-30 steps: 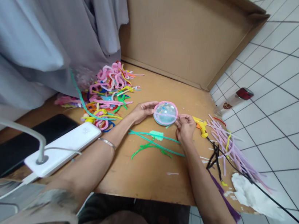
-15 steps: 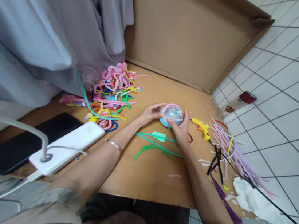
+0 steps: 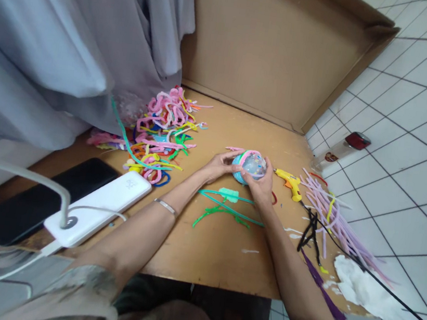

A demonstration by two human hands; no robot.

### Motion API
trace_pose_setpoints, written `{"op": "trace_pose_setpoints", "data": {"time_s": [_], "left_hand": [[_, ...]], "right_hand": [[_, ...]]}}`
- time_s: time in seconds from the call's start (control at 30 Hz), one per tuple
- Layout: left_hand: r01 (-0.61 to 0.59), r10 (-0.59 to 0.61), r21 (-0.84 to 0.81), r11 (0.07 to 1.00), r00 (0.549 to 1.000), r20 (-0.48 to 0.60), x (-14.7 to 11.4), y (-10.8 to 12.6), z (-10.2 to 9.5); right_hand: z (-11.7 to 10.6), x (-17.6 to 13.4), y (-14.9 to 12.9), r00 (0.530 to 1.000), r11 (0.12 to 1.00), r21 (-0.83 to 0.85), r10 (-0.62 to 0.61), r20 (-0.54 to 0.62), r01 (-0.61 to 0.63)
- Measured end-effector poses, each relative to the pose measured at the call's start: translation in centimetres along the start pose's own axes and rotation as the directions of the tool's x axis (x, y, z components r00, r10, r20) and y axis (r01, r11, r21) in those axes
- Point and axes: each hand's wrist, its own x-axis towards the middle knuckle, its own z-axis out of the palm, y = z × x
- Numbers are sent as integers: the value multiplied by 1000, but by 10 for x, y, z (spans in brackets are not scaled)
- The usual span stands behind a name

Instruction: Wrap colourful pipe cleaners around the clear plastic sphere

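Observation:
Between my two hands is a clear round ball (image 3: 255, 164) with fuzzy pipe cleaner bands in pink, green and light blue around its left side. My left hand (image 3: 221, 166) grips the banded side, thumb at the front. From the right, my right hand (image 3: 263, 183) curls round the clear side with its thumb across the front. A pink pipe cleaner end (image 3: 234, 148) sticks out above my left fingers. On the table below the ball lie teal pipe cleaners (image 3: 227, 205) and a green branching one (image 3: 209, 213).
A yellow glue gun (image 3: 291, 183) lies right of my hands, its black cord running right. Lilac pipe cleaners (image 3: 332, 212), black ones (image 3: 309, 230) and white tissue (image 3: 358, 284) are beyond. Left are a colourful pile (image 3: 164, 117), a white power bank (image 3: 103, 206) and a black phone (image 3: 34, 204).
The ball has turned in my hands, so its pink and green bands show more at the left. A pink pipe cleaner end now shows above my left fingers. The view has shifted slightly.

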Motion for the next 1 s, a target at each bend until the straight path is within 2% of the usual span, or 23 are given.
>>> {"op": "trace_pose_setpoints", "data": {"time_s": [0.17,0.5,0.83,1.0], "left_hand": [[12,-12,10,1000,1000,-1,0,2,0],[61,-58,-49,997,996,72,-3,11,-1],[15,-16,65,998,1000,18,0,5,-2],[-22,27,123,992,999,-36,1,0,-2]], "right_hand": [[6,-2,-1,997,998,-46,-36,-72,33],[6,0,-2,998,1000,-10,-9,-70,8],[3,1,-2,999,1000,-10,-7,-43,7],[-2,3,4,999,998,64,10,31,-12]]}}
